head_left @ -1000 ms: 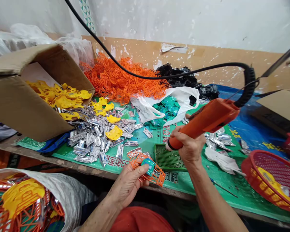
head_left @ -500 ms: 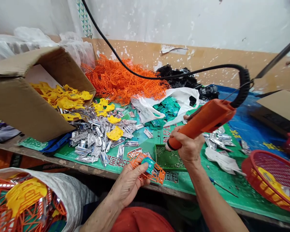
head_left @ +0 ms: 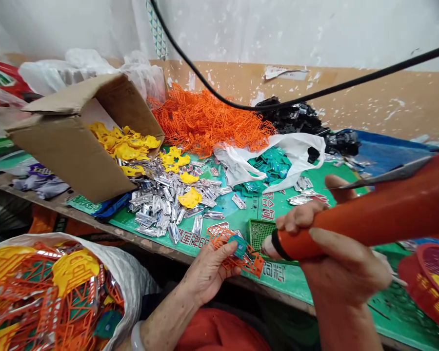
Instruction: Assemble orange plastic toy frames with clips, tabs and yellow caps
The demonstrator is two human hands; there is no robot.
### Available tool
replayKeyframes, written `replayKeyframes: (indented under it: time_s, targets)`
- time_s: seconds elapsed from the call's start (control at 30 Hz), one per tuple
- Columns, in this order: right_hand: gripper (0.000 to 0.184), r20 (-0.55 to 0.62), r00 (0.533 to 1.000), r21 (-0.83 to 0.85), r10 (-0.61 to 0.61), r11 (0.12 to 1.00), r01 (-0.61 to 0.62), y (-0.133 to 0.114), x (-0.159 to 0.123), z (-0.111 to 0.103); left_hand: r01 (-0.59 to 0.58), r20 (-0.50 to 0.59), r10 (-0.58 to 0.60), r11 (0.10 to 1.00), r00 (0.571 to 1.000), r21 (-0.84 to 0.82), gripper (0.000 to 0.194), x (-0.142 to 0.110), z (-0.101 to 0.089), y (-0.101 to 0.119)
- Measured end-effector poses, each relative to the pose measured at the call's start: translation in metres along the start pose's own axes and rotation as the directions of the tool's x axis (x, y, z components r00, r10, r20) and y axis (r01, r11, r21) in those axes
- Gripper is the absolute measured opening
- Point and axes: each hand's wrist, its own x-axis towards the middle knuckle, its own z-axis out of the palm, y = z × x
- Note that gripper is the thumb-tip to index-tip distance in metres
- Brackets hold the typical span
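Note:
My left hand pinches an orange plastic lattice frame with a teal plastic plate on it, the thumb pressing on the plate. My right hand is wrapped around an orange electric screwdriver. The tool lies nearly level, close to the camera, its pale nose pointing left beside the frame's right end. Whether its bit touches the frame cannot be made out. Behind the nose sits a small green perforated tray. Loose silver parts lie beyond my left hand.
A tipped cardboard box spills yellow parts. Behind are piled orange frames, a white bag of teal plates and black parts. A filled sack stands lower left, a red basket right. A black cable hangs across.
My right hand has brought the screwdriver down toward me, turning it closer to level, its nose now near the frame's right end. The left hand keeps its hold. The view has swung left.

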Motion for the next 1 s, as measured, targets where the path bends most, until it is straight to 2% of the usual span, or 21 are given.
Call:
replayKeyframes:
  time_s: [0.13, 0.43, 0.7, 1.0]
  targets:
    - [0.055, 0.033, 0.999, 0.018, 0.018, 1.000, -0.019, 0.004, -0.010, 0.009, 0.002, 0.019, -0.002, 1.000, 1.000, 0.001, 0.033, -0.001, 0.001, 0.001]
    - [0.057, 0.075, 0.995, 0.010, 0.059, 0.998, -0.060, 0.009, -0.012, 0.008, 0.009, 0.005, -0.009, 1.000, 1.000, 0.002, 0.032, -0.001, 0.000, 0.000]
    - [0.058, 0.062, 0.997, -0.015, 0.044, 0.999, -0.043, 0.009, -0.011, 0.010, 0.002, 0.013, -0.002, 1.000, 1.000, 0.015, 0.035, -0.002, 0.003, 0.002]
    - [0.059, -0.001, 0.998, -0.076, 0.062, 0.995, -0.062, 0.011, -0.011, 0.015, -0.012, 0.017, 0.012, 1.000, 1.000, 0.004, 0.036, -0.002, 0.002, 0.000]
